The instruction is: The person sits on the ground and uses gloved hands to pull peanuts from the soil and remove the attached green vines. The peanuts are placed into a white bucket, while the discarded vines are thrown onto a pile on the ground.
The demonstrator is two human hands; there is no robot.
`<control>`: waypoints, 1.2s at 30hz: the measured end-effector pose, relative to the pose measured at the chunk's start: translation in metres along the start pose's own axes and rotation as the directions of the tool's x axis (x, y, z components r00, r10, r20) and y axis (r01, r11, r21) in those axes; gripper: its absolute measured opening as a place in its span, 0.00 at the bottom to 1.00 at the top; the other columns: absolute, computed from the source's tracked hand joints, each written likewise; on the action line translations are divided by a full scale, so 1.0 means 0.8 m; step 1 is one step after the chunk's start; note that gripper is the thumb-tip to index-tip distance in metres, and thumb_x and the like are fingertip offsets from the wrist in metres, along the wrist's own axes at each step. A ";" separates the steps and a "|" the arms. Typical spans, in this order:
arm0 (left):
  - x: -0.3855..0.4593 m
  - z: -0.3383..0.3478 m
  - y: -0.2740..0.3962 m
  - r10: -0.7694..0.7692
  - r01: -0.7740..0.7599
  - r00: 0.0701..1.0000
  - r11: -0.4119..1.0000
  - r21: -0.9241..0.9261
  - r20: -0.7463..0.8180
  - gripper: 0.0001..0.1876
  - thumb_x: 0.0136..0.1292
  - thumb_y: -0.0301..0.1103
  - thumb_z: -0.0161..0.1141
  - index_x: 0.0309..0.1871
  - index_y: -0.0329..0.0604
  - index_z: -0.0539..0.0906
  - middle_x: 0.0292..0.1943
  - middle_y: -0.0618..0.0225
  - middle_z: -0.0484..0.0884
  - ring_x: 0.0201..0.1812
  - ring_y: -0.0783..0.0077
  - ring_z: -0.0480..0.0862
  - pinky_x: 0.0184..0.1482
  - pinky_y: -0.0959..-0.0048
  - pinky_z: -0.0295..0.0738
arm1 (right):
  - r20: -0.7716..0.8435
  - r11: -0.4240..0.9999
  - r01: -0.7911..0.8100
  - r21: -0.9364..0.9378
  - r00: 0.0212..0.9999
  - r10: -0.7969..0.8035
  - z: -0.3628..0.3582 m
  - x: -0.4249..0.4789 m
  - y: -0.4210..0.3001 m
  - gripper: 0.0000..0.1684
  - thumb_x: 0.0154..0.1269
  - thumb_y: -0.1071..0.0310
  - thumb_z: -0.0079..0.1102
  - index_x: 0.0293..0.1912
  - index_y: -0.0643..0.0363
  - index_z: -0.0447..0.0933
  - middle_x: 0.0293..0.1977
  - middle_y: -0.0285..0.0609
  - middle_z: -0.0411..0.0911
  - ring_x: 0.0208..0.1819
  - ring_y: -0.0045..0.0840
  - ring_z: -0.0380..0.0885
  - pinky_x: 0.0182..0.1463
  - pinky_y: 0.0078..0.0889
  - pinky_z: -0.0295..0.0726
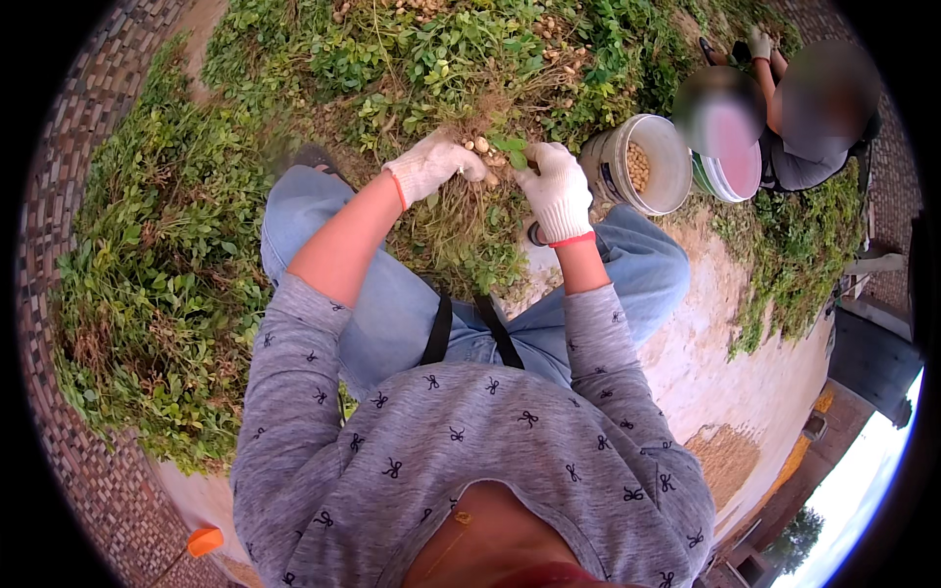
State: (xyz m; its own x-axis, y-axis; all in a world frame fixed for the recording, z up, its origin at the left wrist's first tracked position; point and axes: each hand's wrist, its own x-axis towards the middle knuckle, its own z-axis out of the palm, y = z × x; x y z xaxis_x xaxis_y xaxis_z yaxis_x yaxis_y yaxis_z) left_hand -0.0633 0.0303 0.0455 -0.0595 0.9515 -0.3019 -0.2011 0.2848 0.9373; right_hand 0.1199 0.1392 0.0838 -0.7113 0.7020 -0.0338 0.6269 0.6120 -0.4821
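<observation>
In a white knitted glove with a red cuff edge, my left hand (441, 163) grips a peanut plant by its roots and pods. Several pale peanut pods (481, 145) show beside my left fingers, and the plant's stems (470, 220) hang down between my knees. My right hand (551, 180), gloved the same way, is at the pods' right side with its fingers curled by a green leaf (517, 158). Whether it pinches the leaf or a pod is hidden. A white plastic bucket (669, 180) with loose peanuts (637, 167) inside is tilted just right of my right hand.
Heaped peanut plants (162, 279) cover the ground left and ahead, some with pods (566, 59) showing. Past the bucket stand a second bucket (728, 176) and a seated person (809, 162) with a gloved hand. Concrete ground (706, 294) lies at right; an orange object (204, 542) is lower left.
</observation>
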 end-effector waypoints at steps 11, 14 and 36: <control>0.017 -0.020 -0.032 -0.111 0.025 0.975 0.915 -0.402 -0.192 0.15 0.51 0.20 0.57 0.43 0.26 0.81 0.44 0.56 0.87 0.46 0.63 0.87 0.46 0.70 0.80 | 0.486 0.009 -0.530 0.848 0.784 0.386 0.056 0.007 0.133 0.14 0.66 0.68 0.58 0.46 0.68 0.79 0.32 0.42 0.80 0.30 0.28 0.80 0.37 0.34 0.82; 0.002 0.010 0.021 -0.184 0.129 0.954 0.964 -0.231 -0.237 0.17 0.51 0.25 0.63 0.45 0.27 0.82 0.44 0.58 0.86 0.46 0.67 0.86 0.49 0.71 0.78 | 0.473 -0.389 -0.386 0.836 0.867 0.156 0.036 -0.016 0.118 0.13 0.67 0.72 0.56 0.50 0.65 0.75 0.35 0.41 0.77 0.31 0.26 0.78 0.38 0.30 0.85; 0.042 -0.022 -0.096 -0.041 0.006 0.988 0.974 -0.224 -0.150 0.34 0.50 0.39 0.72 0.62 0.43 0.75 0.56 0.67 0.83 0.57 0.67 0.81 0.60 0.69 0.75 | 0.219 0.929 -0.104 0.355 0.975 0.026 0.046 0.029 -0.038 0.28 0.62 0.52 0.68 0.48 0.68 0.76 0.38 0.55 0.83 0.41 0.39 0.84 0.45 0.37 0.81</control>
State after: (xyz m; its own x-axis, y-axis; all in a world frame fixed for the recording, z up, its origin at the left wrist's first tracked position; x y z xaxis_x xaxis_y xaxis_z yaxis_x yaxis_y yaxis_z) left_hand -0.0672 0.0386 -0.0396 -0.1976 0.9106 -0.3629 -0.4156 0.2575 0.8723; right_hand 0.0729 0.1237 0.0655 -0.7470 0.6211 -0.2371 0.5439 0.3659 -0.7552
